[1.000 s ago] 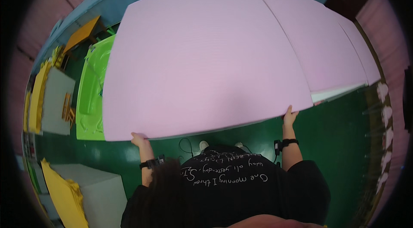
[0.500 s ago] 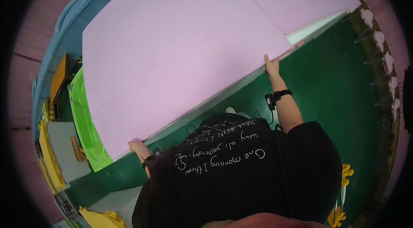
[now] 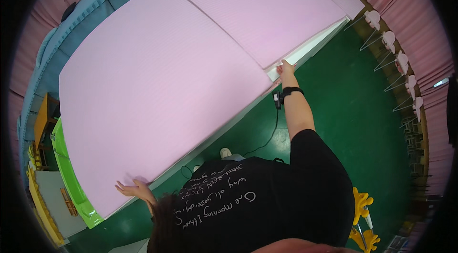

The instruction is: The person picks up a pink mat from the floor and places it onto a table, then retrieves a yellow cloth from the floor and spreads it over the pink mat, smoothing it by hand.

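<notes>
A large pink sheet [image 3: 157, 86] with fine ribbing covers the near part of a long table, and a second pink sheet [image 3: 257, 9] lies beyond it, a thin seam between them. My left hand [image 3: 136, 190] is over the near sheet's front edge at lower left, fingers spread and holding nothing. Farther right, my right hand [image 3: 285, 68] is at the bare white table edge [image 3: 310, 48], beside the near sheet's right corner. Its fingers are bent over that edge and their tips are partly hidden. A black band with a small cabled device [image 3: 277, 99] sits on my right wrist.
A bright green plastic tub [image 3: 71, 176] stands against the table's left end. White folding chairs [image 3: 389, 40] line the right wall by pink curtains. Yellow-topped metal legs [image 3: 362, 200] stand behind me at right. A cable trails over the green floor [image 3: 348, 110].
My left hand has let go of the sheet's edge and spread its fingers. My right hand has slid right, from the sheet's edge to the white table edge. The view has shifted right.
</notes>
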A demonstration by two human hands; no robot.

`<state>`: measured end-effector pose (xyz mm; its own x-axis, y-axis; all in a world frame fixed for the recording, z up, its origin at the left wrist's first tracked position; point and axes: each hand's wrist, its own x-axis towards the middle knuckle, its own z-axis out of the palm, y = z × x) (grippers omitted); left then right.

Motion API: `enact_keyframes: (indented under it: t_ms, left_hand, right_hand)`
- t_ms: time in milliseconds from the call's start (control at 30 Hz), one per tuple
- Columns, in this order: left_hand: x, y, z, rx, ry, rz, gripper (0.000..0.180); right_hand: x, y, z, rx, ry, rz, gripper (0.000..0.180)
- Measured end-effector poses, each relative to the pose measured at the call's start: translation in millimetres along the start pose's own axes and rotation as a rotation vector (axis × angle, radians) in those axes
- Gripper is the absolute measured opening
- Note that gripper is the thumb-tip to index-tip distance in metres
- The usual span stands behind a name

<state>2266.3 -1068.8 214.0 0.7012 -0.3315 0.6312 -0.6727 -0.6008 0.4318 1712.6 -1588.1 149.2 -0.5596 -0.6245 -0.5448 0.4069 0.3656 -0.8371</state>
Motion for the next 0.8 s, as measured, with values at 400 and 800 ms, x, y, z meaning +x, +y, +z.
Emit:
enact_keyframes:
  t_ms: [400,800]
  left_hand:
    - [-1.3,97.5,56.2,-0.070,-0.629,0.467,0.063]
    - [5.1,136.7,59.9,0.092,-0.976,0.795,0.102]
  right_hand:
    - [-11.9,-31.0,40.2,-0.223,-0.125,-0.035,0.034]
    - [34.1,3.3,-1.2,-0.781,0.178,-0.559,0.054]
